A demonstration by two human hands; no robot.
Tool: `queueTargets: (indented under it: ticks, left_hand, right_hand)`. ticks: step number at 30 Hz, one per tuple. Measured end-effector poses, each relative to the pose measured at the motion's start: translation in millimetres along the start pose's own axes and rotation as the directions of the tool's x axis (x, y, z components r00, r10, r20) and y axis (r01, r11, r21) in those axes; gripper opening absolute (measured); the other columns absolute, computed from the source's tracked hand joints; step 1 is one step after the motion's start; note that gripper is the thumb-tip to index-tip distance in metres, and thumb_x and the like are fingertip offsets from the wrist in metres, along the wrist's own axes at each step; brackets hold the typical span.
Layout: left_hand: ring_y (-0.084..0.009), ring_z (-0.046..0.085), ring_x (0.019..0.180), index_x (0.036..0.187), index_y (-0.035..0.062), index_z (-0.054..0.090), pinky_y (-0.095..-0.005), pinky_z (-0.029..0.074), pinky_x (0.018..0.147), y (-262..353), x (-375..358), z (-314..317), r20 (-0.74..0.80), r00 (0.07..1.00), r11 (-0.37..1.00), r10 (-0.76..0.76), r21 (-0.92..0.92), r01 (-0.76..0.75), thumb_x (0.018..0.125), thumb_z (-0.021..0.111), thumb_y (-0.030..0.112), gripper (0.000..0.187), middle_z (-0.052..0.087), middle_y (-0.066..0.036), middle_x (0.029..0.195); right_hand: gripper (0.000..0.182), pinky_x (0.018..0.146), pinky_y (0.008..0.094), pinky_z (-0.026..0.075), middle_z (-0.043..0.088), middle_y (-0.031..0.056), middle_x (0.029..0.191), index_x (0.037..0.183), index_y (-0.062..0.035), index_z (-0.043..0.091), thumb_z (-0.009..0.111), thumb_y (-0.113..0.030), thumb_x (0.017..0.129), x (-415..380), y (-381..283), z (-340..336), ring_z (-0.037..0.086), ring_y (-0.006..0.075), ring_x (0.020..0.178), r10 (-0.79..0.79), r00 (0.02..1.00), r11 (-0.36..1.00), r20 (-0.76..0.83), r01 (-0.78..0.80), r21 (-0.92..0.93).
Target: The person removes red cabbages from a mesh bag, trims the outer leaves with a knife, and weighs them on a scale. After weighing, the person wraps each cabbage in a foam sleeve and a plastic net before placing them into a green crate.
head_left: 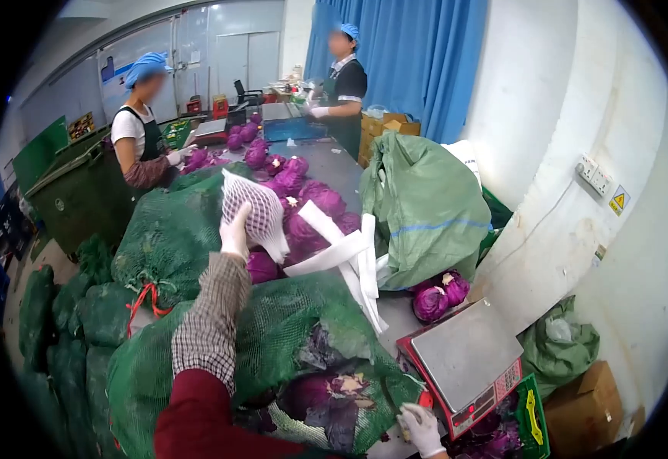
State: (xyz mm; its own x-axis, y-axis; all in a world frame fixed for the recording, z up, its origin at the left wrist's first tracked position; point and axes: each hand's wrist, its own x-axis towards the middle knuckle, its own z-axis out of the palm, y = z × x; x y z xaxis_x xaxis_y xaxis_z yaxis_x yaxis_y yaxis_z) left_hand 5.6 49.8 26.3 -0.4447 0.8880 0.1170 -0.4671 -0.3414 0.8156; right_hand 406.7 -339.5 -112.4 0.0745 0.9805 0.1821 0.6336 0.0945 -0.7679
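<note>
My left hand (236, 232), in a white glove, is stretched out over the table and closed round a red cabbage (256, 208) wrapped in a white foam net sleeve. Low in the view, my right hand (422, 430), also gloved, hangs beside the red digital scale (465, 359), fingers slightly apart with nothing visible in them. Between my arms lies an open green mesh sack (295, 325) with red cabbages (334, 398) showing in its mouth. White foam net sleeves (341, 252) lie flat in a loose pile just right of the held cabbage.
Bare red cabbages (315, 200) run along the table. A green woven bag (422, 206) stands at its right, a full mesh sack (169, 229) at left. A green crate (533, 417) holds cabbages below the scale. Two co-workers (141, 130) stand at the far end.
</note>
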Motion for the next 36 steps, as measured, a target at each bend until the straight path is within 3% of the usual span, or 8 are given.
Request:
queueTargets:
  ticks: [7, 15, 20, 26, 28, 31, 32, 36]
  left_hand:
    - [-0.0257, 0.058, 0.108, 0.120, -0.0152, 0.050, -0.0324, 0.045, 0.089, -55.6, 158.5, 13.6, -0.033, 0.988, 0.675, -0.150, 0.727, 0.126, 0.063, 0.067, 0.071, 0.105, 0.057, -0.023, 0.121]
    - [-0.0134, 0.057, 0.094, 0.115, 0.0003, 0.058, -0.0273, 0.045, 0.080, 6.1, -7.3, 31.0, 0.242, 0.960, 0.837, -0.142, 0.547, -0.014, 0.085, 0.065, 0.037, 0.048, 0.062, -0.005, 0.104]
    - [-0.0118, 0.057, 0.097, 0.115, 0.0016, 0.058, -0.0279, 0.046, 0.083, 55.5, -200.7, -5.5, 0.693, 0.580, 0.776, -0.428, 0.611, -0.157, 0.089, 0.060, 0.023, 0.034, 0.062, -0.003, 0.106]
    - [-0.0227, 0.059, 0.103, 0.118, -0.0034, 0.057, -0.0349, 0.045, 0.092, 52.8, -285.8, -104.7, 0.176, -0.062, 0.184, -0.982, 0.967, -0.178, 0.086, 0.062, 0.046, 0.059, 0.062, -0.018, 0.113]
    - [-0.0284, 0.060, 0.103, 0.113, -0.0066, 0.058, -0.0369, 0.045, 0.092, 78.9, -267.1, -116.2, 0.337, 0.185, 0.248, -0.923, 0.889, -0.384, 0.085, 0.062, 0.048, 0.061, 0.062, -0.022, 0.110]
    - [-0.0379, 0.051, 0.113, 0.120, -0.0065, 0.052, -0.0405, 0.039, 0.099, 127.5, -244.6, -106.0, 0.392, 0.847, -0.569, -0.360, 0.627, -0.532, 0.079, 0.066, 0.046, 0.069, 0.052, -0.025, 0.124]
    - [-0.0401, 0.048, 0.117, 0.124, -0.0055, 0.049, -0.0416, 0.037, 0.101, 131.4, -229.9, -126.3, 0.631, 0.776, -0.757, 0.008, 0.511, -0.408, 0.077, 0.067, 0.046, 0.072, 0.047, -0.026, 0.130]
    - [-0.0354, 0.043, 0.124, 0.128, -0.0049, 0.046, -0.0391, 0.036, 0.104, 152.6, -202.3, -149.2, 0.436, 0.888, -0.161, 0.146, 0.896, -0.413, 0.080, 0.067, 0.039, 0.068, 0.043, -0.026, 0.134]
  right_hand:
    - [0.031, 0.067, 0.0395, 0.048, 0.061, 0.0154, 0.094, 0.106, -0.0058, 0.060, 0.070, -0.016, 0.078, -17.0, 2.6, 4.7, 0.060, 0.0298, 0.082, 0.176, 0.978, 0.973, -0.109, -0.190, -0.131]
    - [0.056, 0.092, 0.0433, 0.040, 0.056, 0.0182, 0.115, 0.123, 0.0006, 0.051, 0.067, -0.027, 0.076, -30.0, 35.2, 24.4, 0.051, 0.0354, 0.105, 0.103, 0.992, 0.879, 0.071, -0.058, -0.474]
    - [0.059, 0.092, 0.0426, 0.039, 0.056, 0.0186, 0.108, 0.122, 0.0016, 0.051, 0.068, -0.024, 0.072, -49.9, 39.3, 28.1, 0.052, 0.0349, 0.100, 0.100, 0.995, 0.842, 0.024, -0.071, -0.534]
    - [0.038, 0.080, 0.0446, 0.046, 0.056, 0.0231, 0.099, 0.104, 0.0042, 0.056, 0.061, -0.018, 0.074, -64.7, 48.3, 18.5, 0.054, 0.0396, 0.091, 0.074, 0.997, 0.808, -0.018, -0.070, -0.585]
    - [0.031, 0.077, 0.0451, 0.048, 0.057, 0.0227, 0.094, 0.099, 0.0041, 0.055, 0.059, -0.014, 0.074, -60.7, 47.9, 15.2, 0.056, 0.0403, 0.086, 0.081, 0.996, 0.828, -0.043, -0.091, -0.553]
    - [0.020, 0.075, 0.0434, 0.048, 0.057, 0.0199, 0.084, 0.091, 0.0010, 0.052, 0.053, -0.007, 0.072, -57.6, 37.0, 0.3, 0.057, 0.0391, 0.080, 0.208, 0.976, 0.910, -0.066, -0.218, -0.354]
    - [0.018, 0.075, 0.0424, 0.048, 0.055, 0.0192, 0.082, 0.089, 0.0006, 0.051, 0.052, -0.006, 0.072, -60.7, 33.6, -3.4, 0.056, 0.0383, 0.079, 0.248, 0.966, 0.934, -0.069, -0.258, -0.248]
    - [0.013, 0.055, 0.0275, 0.046, 0.050, 0.0040, 0.068, 0.091, -0.0039, 0.050, 0.056, -0.004, 0.080, -82.7, 23.3, -4.4, 0.050, 0.0132, 0.057, 0.428, 0.892, 0.760, 0.148, -0.444, 0.475]
